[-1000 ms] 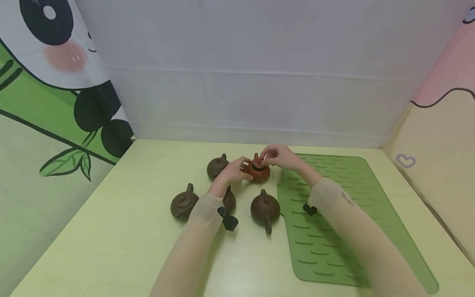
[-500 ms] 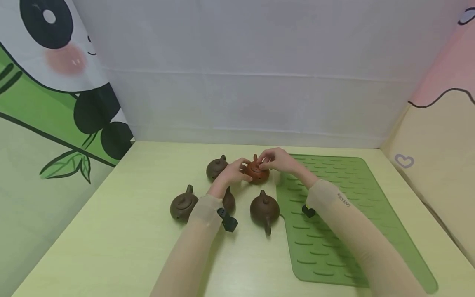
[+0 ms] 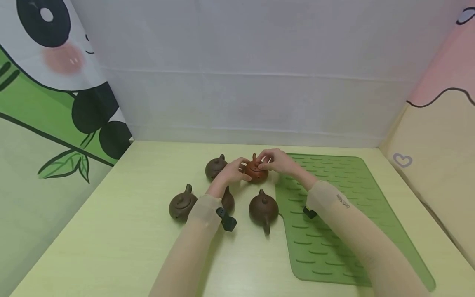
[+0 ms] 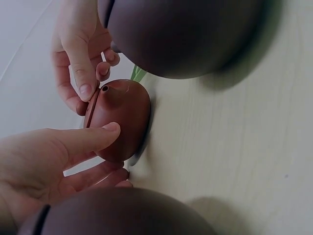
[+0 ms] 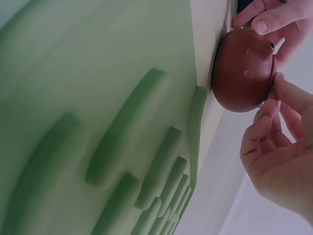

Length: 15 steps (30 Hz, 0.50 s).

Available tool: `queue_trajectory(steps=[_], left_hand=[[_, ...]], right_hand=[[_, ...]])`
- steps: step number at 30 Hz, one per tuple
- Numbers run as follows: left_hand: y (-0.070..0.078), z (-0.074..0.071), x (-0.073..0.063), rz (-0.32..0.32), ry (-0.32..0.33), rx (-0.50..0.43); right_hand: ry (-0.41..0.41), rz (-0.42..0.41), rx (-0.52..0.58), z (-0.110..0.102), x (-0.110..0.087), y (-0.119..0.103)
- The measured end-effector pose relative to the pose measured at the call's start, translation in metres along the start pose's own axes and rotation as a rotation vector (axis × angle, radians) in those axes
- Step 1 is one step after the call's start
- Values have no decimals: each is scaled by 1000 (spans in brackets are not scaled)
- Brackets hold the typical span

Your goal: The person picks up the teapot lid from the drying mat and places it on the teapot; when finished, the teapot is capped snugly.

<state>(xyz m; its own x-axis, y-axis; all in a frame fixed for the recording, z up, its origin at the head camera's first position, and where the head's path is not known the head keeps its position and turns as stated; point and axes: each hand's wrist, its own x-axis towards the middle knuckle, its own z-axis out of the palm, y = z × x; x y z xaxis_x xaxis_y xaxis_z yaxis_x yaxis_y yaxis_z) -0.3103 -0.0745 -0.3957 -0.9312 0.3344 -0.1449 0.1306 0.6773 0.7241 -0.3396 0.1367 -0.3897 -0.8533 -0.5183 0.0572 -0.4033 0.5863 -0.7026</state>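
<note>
A reddish-brown clay teapot (image 3: 257,176) stands at the back of the table, just left of the green mat. Thumb on one side and fingers on the other, my left hand (image 3: 231,171) holds its body. From the right, my right hand (image 3: 280,161) pinches the edge of the lid (image 4: 92,108), which sits over the pot's opening. The short spout (image 4: 113,96) shows in the left wrist view. One dark brown teapot (image 3: 215,168) is close behind my left hand, and another (image 3: 228,201) is partly hidden under my left wrist.
A dark teapot (image 3: 183,206) stands at the left, partly behind my left sleeve. Another dark teapot (image 3: 263,208) is in front of the red one, beside the mat's edge. The ridged green mat (image 3: 308,255) covers the table's right side. A pale cloth wall (image 3: 237,107) rises behind.
A second ago a dark gap showed under the tilted lid; my right hand has lowered it onto the red teapot and the gap is gone. My left hand keeps its hold.
</note>
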Motion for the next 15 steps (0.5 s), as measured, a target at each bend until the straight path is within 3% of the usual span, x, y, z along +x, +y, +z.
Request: queue_trajectory(steps=[15], left_hand=[[-2, -1, 2, 13, -4, 19]], right_hand=[[2, 1, -8, 1, -1, -6]])
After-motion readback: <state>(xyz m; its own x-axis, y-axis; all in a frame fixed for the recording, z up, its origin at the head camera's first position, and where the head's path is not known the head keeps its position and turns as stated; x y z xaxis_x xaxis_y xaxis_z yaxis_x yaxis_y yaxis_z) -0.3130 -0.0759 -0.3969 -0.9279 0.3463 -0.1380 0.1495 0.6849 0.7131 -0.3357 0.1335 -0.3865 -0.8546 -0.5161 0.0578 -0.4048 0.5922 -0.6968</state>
